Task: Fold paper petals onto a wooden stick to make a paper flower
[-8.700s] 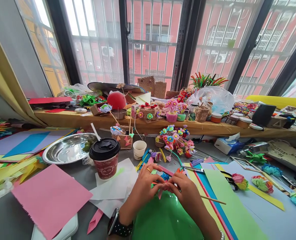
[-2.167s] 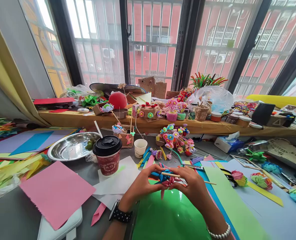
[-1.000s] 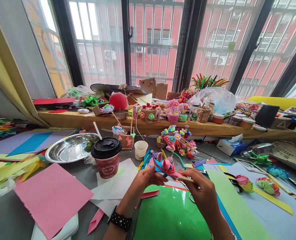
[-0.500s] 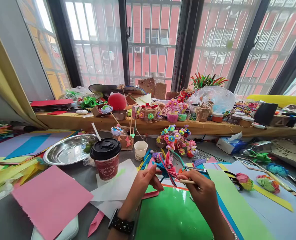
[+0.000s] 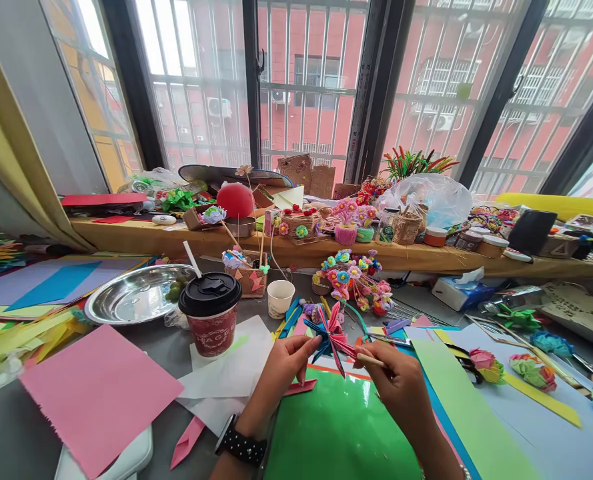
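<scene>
Between my two hands is a folded paper flower (image 5: 332, 337) with pink and blue pointed petals. My left hand (image 5: 292, 357) pinches one of its blue petals between thumb and fingers. On the other side, my right hand (image 5: 389, 367) grips a pink petal together with a thin wooden stick (image 5: 370, 360) that points to the right. Below the hands lies a glossy green folder (image 5: 346, 427). A folded pink paper piece (image 5: 301, 387) rests at its upper left edge, and another pink folded strip (image 5: 188, 440) lies further left on the table.
A lidded coffee cup (image 5: 211, 317) with a straw stands left of my hands, near a metal tray (image 5: 111, 307) and a white paper cup (image 5: 280, 300). Pink paper (image 5: 101, 400) lies at left. Scissors (image 5: 393, 339), green paper (image 5: 469, 400) and crumpled paper flowers (image 5: 533, 370) are at right.
The flower has turned, so its petals spread differently. My left fingers have closed onto a blue petal, where they were more open before. The view has shifted slightly.
</scene>
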`<state>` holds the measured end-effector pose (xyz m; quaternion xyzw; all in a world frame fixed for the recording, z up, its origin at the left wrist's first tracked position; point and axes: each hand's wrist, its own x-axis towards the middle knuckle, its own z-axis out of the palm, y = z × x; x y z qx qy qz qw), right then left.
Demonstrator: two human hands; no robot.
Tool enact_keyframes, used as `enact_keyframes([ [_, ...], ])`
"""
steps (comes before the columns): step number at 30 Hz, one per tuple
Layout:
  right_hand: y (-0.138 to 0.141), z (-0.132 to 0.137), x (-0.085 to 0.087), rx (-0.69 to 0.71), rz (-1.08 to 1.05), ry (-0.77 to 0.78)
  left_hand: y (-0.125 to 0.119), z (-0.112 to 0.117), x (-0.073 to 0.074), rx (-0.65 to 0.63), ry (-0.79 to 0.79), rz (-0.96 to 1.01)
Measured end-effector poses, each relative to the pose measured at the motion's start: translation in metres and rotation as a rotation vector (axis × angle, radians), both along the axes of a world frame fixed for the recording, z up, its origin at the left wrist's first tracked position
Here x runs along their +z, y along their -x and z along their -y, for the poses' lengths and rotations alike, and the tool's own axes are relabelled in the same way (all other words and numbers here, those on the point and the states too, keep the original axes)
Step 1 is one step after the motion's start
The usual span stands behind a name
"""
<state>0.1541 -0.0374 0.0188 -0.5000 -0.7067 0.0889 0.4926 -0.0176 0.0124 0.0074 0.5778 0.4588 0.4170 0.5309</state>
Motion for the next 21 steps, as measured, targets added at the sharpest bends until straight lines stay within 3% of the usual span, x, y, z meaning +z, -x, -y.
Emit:
enact_keyframes([
  [9, 0.0005, -0.0018, 0.0015, -0.081, -0.022, -0.019, -0.0027, 0.0003, -0.0009, -0.047, -0.038, 0.062],
  [14, -0.0009, -0.0036, -0.004, -0.097, -0.047, -0.006, -0.0039, 0.0038, 0.0014, -0.152, 0.015, 0.114],
  [17, -0.0012, -0.0043, -0.0064, -0.105, -0.045, -0.001, -0.0052, 0.0051, -0.0002, -0.146, -0.007, 0.072],
  [21, -0.0007, -0.0048, -0.0065, -0.128, -0.02, -0.027, -0.005, 0.0063, -0.0011, -0.111, -0.153, -0.087],
])
